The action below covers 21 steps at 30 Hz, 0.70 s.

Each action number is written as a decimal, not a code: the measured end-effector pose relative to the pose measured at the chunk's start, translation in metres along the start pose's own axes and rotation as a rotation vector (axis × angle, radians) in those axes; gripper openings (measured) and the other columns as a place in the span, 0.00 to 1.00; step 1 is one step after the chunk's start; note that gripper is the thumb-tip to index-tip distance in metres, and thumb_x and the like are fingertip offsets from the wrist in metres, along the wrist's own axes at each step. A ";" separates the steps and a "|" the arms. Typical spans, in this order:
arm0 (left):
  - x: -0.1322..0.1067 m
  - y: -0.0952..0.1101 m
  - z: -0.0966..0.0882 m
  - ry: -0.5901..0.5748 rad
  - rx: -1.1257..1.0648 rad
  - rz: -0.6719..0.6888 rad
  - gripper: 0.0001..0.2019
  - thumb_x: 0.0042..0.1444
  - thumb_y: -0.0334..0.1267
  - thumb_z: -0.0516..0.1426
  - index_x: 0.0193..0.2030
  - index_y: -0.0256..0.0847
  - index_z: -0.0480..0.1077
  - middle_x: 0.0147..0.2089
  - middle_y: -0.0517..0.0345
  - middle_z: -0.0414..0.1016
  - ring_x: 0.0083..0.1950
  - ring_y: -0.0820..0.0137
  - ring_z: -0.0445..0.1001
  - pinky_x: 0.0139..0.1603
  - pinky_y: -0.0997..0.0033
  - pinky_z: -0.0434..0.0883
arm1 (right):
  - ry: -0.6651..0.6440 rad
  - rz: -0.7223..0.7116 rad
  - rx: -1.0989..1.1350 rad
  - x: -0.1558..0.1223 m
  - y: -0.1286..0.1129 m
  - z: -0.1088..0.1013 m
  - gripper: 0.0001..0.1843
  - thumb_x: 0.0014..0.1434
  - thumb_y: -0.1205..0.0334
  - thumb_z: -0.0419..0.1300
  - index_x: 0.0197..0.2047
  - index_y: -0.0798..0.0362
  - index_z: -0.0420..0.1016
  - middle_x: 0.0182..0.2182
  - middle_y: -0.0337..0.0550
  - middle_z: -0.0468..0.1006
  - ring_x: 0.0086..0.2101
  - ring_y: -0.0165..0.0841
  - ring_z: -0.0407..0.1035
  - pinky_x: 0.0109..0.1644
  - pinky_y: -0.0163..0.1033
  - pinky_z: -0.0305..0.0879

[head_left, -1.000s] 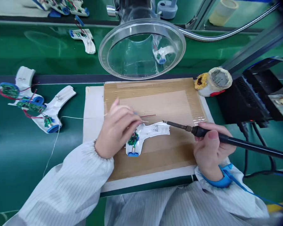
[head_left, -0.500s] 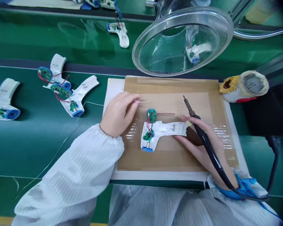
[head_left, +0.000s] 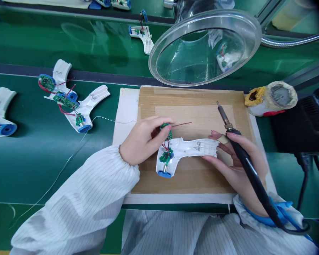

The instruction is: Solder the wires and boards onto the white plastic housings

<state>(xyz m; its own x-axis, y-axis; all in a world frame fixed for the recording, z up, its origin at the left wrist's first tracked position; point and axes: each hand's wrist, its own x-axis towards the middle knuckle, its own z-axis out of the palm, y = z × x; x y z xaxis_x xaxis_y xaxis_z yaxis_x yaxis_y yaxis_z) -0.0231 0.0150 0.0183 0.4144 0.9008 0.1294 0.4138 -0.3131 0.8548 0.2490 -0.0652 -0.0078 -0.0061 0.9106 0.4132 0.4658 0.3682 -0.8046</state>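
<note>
Housing [head_left: 186, 150] holds green board [head_left: 167, 154]; left hand [head_left: 143, 141] pinching second board [head_left: 167, 131]; right hand [head_left: 236, 170] clamped on soldering iron [head_left: 251, 173].

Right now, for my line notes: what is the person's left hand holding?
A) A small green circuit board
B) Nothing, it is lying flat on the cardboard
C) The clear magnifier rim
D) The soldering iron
A. The left hand pinches the small green circuit board above the white plastic housing, while the soldering iron sits in the right hand.
</note>
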 end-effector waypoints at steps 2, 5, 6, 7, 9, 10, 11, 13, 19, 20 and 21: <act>0.000 0.004 -0.002 0.051 -0.236 -0.087 0.12 0.70 0.40 0.58 0.49 0.38 0.81 0.33 0.57 0.77 0.29 0.72 0.69 0.28 0.72 0.65 | 0.005 0.049 0.078 0.005 -0.013 -0.005 0.41 0.56 0.71 0.78 0.67 0.35 0.73 0.60 0.38 0.82 0.56 0.40 0.82 0.63 0.47 0.82; 0.000 0.013 -0.002 0.086 -0.547 -0.208 0.09 0.68 0.42 0.61 0.44 0.40 0.81 0.32 0.59 0.76 0.28 0.74 0.68 0.26 0.75 0.63 | 0.018 0.088 0.124 0.011 -0.033 -0.013 0.44 0.53 0.74 0.79 0.67 0.35 0.74 0.60 0.39 0.82 0.56 0.41 0.81 0.63 0.47 0.83; 0.000 0.016 -0.002 0.088 -0.615 -0.243 0.09 0.68 0.42 0.62 0.43 0.40 0.81 0.33 0.59 0.76 0.28 0.75 0.68 0.25 0.75 0.63 | 0.026 0.084 0.125 0.012 -0.039 -0.016 0.44 0.52 0.74 0.80 0.67 0.35 0.74 0.60 0.39 0.82 0.56 0.41 0.81 0.64 0.47 0.83; 0.000 0.018 -0.001 0.085 -0.666 -0.275 0.09 0.67 0.42 0.62 0.42 0.41 0.82 0.32 0.60 0.76 0.28 0.75 0.68 0.24 0.76 0.62 | 0.036 0.078 0.120 0.013 -0.044 -0.018 0.45 0.51 0.75 0.80 0.67 0.35 0.74 0.60 0.39 0.82 0.56 0.41 0.81 0.64 0.47 0.82; 0.000 0.022 0.000 0.073 -0.731 -0.316 0.09 0.66 0.43 0.63 0.42 0.41 0.83 0.31 0.60 0.75 0.28 0.76 0.66 0.23 0.77 0.61 | 0.043 0.067 0.109 0.013 -0.050 -0.021 0.45 0.52 0.75 0.80 0.67 0.35 0.74 0.60 0.39 0.82 0.56 0.41 0.81 0.65 0.47 0.82; 0.000 0.024 0.000 0.070 -0.753 -0.325 0.08 0.65 0.42 0.64 0.42 0.42 0.84 0.31 0.61 0.74 0.27 0.76 0.66 0.23 0.77 0.61 | 0.040 0.063 0.106 0.013 -0.052 -0.022 0.45 0.52 0.75 0.80 0.67 0.34 0.74 0.60 0.39 0.82 0.56 0.41 0.81 0.65 0.47 0.81; -0.001 0.025 0.001 0.073 -0.772 -0.329 0.08 0.65 0.42 0.65 0.41 0.42 0.84 0.30 0.61 0.74 0.28 0.76 0.66 0.23 0.77 0.61 | 0.038 0.058 0.104 0.013 -0.053 -0.023 0.45 0.52 0.74 0.80 0.66 0.34 0.74 0.60 0.39 0.82 0.56 0.41 0.81 0.65 0.47 0.82; -0.001 0.026 0.001 0.079 -0.799 -0.344 0.07 0.63 0.42 0.66 0.41 0.42 0.85 0.30 0.61 0.74 0.28 0.77 0.66 0.24 0.78 0.61 | 0.040 0.047 0.108 0.014 -0.052 -0.024 0.45 0.50 0.74 0.81 0.66 0.34 0.74 0.59 0.40 0.82 0.56 0.42 0.81 0.65 0.48 0.82; -0.001 0.026 0.000 0.083 -0.822 -0.403 0.10 0.60 0.46 0.69 0.40 0.42 0.85 0.31 0.59 0.77 0.28 0.77 0.66 0.24 0.79 0.59 | 0.037 0.028 0.118 0.014 -0.048 -0.026 0.46 0.49 0.75 0.81 0.66 0.35 0.75 0.59 0.42 0.81 0.55 0.44 0.82 0.65 0.50 0.82; -0.001 0.026 0.000 0.085 -0.821 -0.406 0.10 0.59 0.46 0.69 0.40 0.42 0.85 0.32 0.58 0.77 0.28 0.77 0.66 0.24 0.79 0.60 | 0.037 0.029 0.118 0.014 -0.048 -0.026 0.45 0.49 0.75 0.81 0.66 0.35 0.75 0.59 0.41 0.81 0.55 0.44 0.82 0.65 0.49 0.82; -0.001 0.026 0.000 0.088 -0.820 -0.407 0.10 0.59 0.46 0.69 0.40 0.42 0.85 0.32 0.58 0.77 0.28 0.77 0.66 0.24 0.79 0.60 | 0.039 0.031 0.115 0.014 -0.048 -0.025 0.45 0.49 0.75 0.81 0.66 0.34 0.75 0.59 0.41 0.81 0.55 0.43 0.82 0.65 0.49 0.82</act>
<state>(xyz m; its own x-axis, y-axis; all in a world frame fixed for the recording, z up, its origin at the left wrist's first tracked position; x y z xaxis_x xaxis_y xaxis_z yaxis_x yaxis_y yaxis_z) -0.0125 0.0054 0.0406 0.2858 0.9248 -0.2510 -0.2036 0.3146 0.9271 0.2490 -0.0753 0.0474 0.0422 0.9146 0.4022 0.3606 0.3615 -0.8598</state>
